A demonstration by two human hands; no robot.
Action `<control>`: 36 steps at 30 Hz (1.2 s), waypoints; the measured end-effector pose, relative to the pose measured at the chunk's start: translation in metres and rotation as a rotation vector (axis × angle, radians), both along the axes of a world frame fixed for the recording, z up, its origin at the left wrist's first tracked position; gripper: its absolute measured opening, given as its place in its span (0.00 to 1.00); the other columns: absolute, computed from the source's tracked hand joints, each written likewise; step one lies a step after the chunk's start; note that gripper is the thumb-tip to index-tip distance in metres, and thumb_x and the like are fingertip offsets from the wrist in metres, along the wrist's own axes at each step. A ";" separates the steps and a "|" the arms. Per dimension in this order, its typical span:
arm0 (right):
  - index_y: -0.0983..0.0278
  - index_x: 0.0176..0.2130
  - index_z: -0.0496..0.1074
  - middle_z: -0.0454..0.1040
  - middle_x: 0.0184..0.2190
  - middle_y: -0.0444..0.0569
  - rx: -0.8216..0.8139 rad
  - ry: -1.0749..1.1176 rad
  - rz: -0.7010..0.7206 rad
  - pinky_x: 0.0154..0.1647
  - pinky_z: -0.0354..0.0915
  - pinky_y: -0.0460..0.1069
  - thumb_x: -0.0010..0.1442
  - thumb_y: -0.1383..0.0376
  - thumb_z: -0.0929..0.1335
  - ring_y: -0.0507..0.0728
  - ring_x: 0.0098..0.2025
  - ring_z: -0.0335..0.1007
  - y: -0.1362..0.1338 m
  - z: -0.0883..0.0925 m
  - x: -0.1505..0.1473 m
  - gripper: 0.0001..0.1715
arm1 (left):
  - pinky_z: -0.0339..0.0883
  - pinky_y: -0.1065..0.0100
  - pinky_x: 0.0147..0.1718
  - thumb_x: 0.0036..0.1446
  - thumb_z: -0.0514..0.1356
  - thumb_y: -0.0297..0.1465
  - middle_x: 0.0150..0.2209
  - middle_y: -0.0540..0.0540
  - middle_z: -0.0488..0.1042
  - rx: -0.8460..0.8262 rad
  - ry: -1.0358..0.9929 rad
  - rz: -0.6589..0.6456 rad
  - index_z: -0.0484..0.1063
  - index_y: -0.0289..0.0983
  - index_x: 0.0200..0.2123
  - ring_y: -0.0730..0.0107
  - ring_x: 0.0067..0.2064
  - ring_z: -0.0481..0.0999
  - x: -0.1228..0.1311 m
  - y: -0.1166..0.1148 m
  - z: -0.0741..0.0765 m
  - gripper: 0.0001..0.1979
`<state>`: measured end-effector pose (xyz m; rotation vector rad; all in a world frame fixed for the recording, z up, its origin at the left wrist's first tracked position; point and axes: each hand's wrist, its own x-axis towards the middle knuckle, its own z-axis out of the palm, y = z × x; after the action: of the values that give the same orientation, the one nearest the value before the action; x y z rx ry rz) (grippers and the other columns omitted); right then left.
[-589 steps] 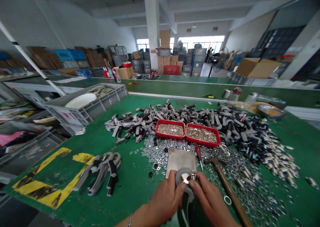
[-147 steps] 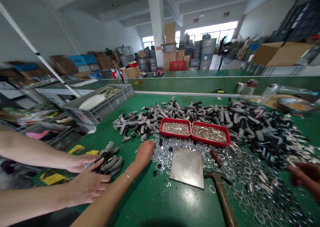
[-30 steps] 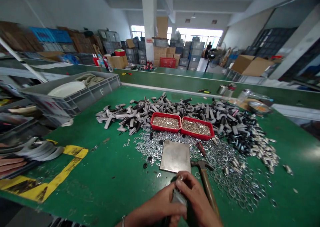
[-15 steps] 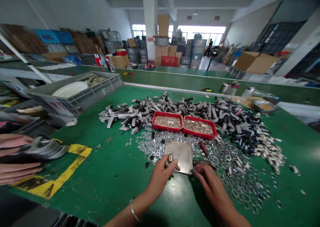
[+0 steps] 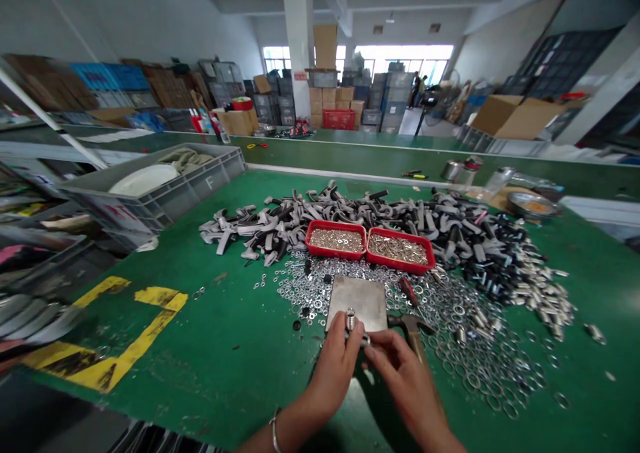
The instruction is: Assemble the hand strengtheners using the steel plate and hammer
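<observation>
Upright between the fingertips of my left hand [image 5: 334, 366] is a small silvery threaded part [image 5: 351, 319], with a grey piece partly hidden below it. My right hand [image 5: 400, 373] is closed at the near side of that part, its thumb and fingertips by a small metal ring [image 5: 366, 339]. Both hands meet over the near edge of a square metal plate [image 5: 357, 298]. A hammer [image 5: 411, 324] lies right of the plate, its handle running beneath my right hand. Red trays of small metal pieces [image 5: 336, 240] [image 5: 400, 249] stand behind the plate.
Loose washers and rings [image 5: 470, 366] spread around the plate. Grey handles [image 5: 260, 230] pile up behind the trays, and metal cylinders [image 5: 550, 306] lie at the right. A grey crate [image 5: 200, 186] stands at the left. Another person's hand [image 5: 15, 352] is by stacked grey parts at the left edge.
My hands have come together, the right moving left to the part in my left hand. More of the hammer shows. The other person's hands and stacked grey parts have shifted left.
</observation>
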<state>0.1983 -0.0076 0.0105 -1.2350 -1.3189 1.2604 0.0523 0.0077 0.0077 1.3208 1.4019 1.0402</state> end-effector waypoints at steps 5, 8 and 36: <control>0.56 0.56 0.69 0.78 0.47 0.50 0.679 -0.438 0.043 0.52 0.68 0.54 0.65 0.69 0.66 0.58 0.48 0.74 -0.004 -0.003 0.004 0.21 | 0.62 0.60 0.54 0.64 0.52 0.45 0.48 0.40 0.75 -0.029 -0.073 -0.110 0.68 0.37 0.48 0.58 0.51 0.73 -0.002 0.000 0.015 0.19; 0.55 0.62 0.62 0.77 0.49 0.51 0.643 -0.578 0.130 0.51 0.69 0.54 0.68 0.67 0.64 0.58 0.49 0.73 -0.001 -0.004 0.011 0.25 | 0.63 0.62 0.52 0.64 0.53 0.44 0.45 0.44 0.75 0.010 -0.094 -0.115 0.68 0.39 0.47 0.59 0.51 0.72 -0.004 0.010 0.008 0.17; 0.58 0.48 0.70 0.79 0.42 0.52 0.026 -0.446 -0.063 0.45 0.71 0.55 0.62 0.54 0.68 0.62 0.42 0.77 -0.001 0.020 0.109 0.16 | 0.65 0.68 0.39 0.62 0.55 0.49 0.35 0.46 0.73 -0.183 -0.462 -0.052 0.70 0.35 0.36 0.66 0.37 0.71 0.022 0.025 0.010 0.21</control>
<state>0.3072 -0.0084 0.0305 -1.5867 -1.5877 0.9493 0.0747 0.0330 0.0175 0.9059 1.0775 1.0713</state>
